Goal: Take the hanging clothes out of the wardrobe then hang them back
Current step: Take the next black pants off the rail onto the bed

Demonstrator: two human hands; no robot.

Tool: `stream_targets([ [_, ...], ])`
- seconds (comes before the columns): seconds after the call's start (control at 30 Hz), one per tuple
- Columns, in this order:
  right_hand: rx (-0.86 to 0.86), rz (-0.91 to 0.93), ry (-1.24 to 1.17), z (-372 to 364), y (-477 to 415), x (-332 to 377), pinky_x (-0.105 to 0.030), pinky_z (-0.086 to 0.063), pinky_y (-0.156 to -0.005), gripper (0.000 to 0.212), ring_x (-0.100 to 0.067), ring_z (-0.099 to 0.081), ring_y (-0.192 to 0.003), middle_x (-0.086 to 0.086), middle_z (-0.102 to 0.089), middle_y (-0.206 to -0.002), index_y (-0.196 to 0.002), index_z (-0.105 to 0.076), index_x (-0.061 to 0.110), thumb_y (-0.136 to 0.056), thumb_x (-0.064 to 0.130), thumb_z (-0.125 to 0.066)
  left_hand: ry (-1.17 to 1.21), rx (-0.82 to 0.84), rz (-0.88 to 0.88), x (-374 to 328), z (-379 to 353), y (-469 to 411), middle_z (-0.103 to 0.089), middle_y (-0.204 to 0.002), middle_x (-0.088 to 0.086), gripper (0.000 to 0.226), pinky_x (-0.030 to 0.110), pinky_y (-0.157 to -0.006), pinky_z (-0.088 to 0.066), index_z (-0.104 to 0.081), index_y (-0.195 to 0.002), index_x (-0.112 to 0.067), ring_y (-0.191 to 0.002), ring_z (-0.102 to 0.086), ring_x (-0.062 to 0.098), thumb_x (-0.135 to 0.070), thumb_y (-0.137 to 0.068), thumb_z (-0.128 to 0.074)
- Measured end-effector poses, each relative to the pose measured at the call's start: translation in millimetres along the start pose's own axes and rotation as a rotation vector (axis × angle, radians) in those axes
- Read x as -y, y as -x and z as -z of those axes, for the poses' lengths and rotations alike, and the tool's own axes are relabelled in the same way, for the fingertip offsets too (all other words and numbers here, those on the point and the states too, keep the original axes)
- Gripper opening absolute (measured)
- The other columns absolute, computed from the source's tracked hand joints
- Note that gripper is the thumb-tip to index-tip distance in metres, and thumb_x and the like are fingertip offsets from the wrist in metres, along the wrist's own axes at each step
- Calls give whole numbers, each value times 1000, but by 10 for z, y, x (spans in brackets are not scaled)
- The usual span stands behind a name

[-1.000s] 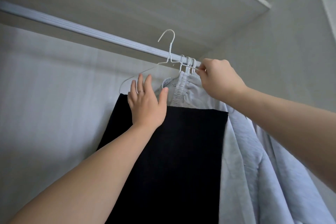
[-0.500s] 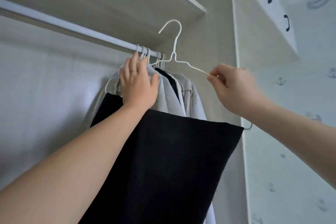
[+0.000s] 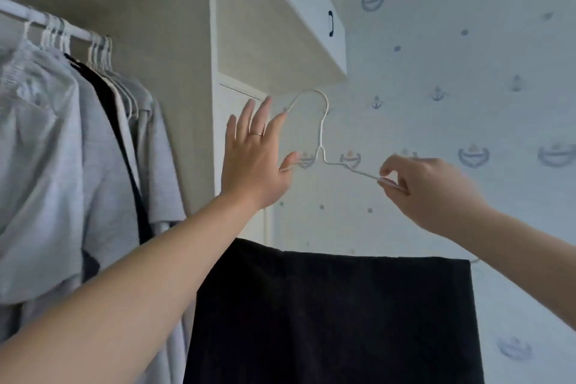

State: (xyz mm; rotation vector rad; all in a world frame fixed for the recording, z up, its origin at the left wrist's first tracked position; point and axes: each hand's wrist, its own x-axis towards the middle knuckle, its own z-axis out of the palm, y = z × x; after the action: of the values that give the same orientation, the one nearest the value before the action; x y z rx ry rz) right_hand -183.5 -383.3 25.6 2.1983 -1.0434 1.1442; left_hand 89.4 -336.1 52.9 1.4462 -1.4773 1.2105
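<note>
You are pinching one thin white wire hanger (image 3: pixel 321 134) by its right shoulder with your right hand (image 3: pixel 427 193), thumb against curled fingers. It is hanging in front of the anchor-print wall (image 3: pixel 467 87), clear of the wardrobe. Your left hand (image 3: pixel 255 159) is spreading flat, fingers straight, wearing one ring (image 3: pixel 257 133), its thumb touching the hanger's left shoulder. One matte black cloth (image 3: pixel 330 315) is draping below it with a straight top edge. Soft grey clothes (image 3: pixel 62 134) are hanging bunched on the white rail (image 3: pixel 31 14), too crowded to count.
</note>
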Motion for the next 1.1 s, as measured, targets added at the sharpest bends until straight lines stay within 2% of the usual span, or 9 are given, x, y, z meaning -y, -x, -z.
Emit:
stream_targets([
  [0.07, 24, -48, 55, 144, 319, -389, -30, -42, -64, 29, -16, -54, -85, 16, -55, -92, -124, -54, 33, -96, 39, -51, 89, 28, -20, -532, -225, 59, -17, -165, 7, 65, 53, -121, -9, -39, -147, -15, -152, -8, 31, -43, -92, -58],
  [0.13, 61, -103, 97, 274, 653, -789, -35, -45, -80, 45, -18, -51, -110, 10, -54, -121, -138, -44, 31, -95, 37, -55, 190, 62, -18, -1063, -434, 129, -15, -165, 6, 66, 55, -120, -10, -37, -147, -16, -152, -6, 32, -43, -91, -59],
  [0.2, 88, -168, 174, 394, 992, -1168, -42, -42, -95, 60, -22, -42, -126, 6, -41, -142, -146, -33, 32, -92, 39, -59, 293, 104, -26, -1577, -631, 202, -12, -166, 5, 67, 55, -121, -7, -34, -148, -18, -153, -2, 30, -44, -92, -59],
  [0.3, 126, -286, 232, 597, 1482, -1622, -53, -36, -104, 79, -26, -24, -141, 5, -17, -159, -152, -21, 35, -87, 39, -66, 398, 158, -63, -2283, -880, 299, -4, -167, 2, 73, 54, -121, -3, -27, -152, -21, -153, 3, 28, -48, -92, -58],
  [0.47, 169, -521, 350, 1021, 2351, -2293, -63, -19, -115, 95, -25, 4, -150, 8, 14, -162, -153, -4, 43, -84, 42, -69, 607, 262, -96, -3583, -1212, 518, 5, -167, -2, 83, 57, -121, -1, -16, -156, -26, -153, 9, 26, -53, -91, -59],
  [0.63, 167, -784, 483, 1482, 3184, -2768, -66, -7, -116, 102, -19, 20, -148, 12, 27, -159, -153, 2, 45, -83, 37, -72, 798, 350, -208, -4876, -1401, 803, 13, -167, -2, 92, 57, -121, 3, -1, -158, -29, -152, 15, 26, -58, -90, -57],
  [0.73, 172, -900, 592, 1780, 3653, -2979, -68, -3, -114, 107, -20, 22, -148, 10, 28, -159, -153, 4, 43, -81, 36, -75, 928, 408, -274, -5653, -1429, 1009, 16, -166, -3, 96, 57, -120, 4, 3, -158, -31, -152, 17, 26, -59, -89, -58],
  [0.9, 174, -1119, 738, 2328, 4458, -3137, -69, -4, -114, 113, -20, 19, -149, 13, 27, -159, -153, 7, 43, -79, 28, -77, 1124, 497, -410, -6888, -1255, 1404, 13, -166, -2, 95, 58, -120, 2, 0, -159, -31, -152, 14, 27, -61, -89, -56],
  [1.1, 169, -1368, 943, 2807, 5350, -2923, -70, -7, -111, 111, -25, 13, -150, 9, 24, -161, -153, 8, 43, -81, 27, -75, 1332, 585, -639, -8019, -805, 1969, 14, -166, -2, 94, 58, -120, 2, -3, -159, -29, -152, 14, 28, -59, -89, -59],
])
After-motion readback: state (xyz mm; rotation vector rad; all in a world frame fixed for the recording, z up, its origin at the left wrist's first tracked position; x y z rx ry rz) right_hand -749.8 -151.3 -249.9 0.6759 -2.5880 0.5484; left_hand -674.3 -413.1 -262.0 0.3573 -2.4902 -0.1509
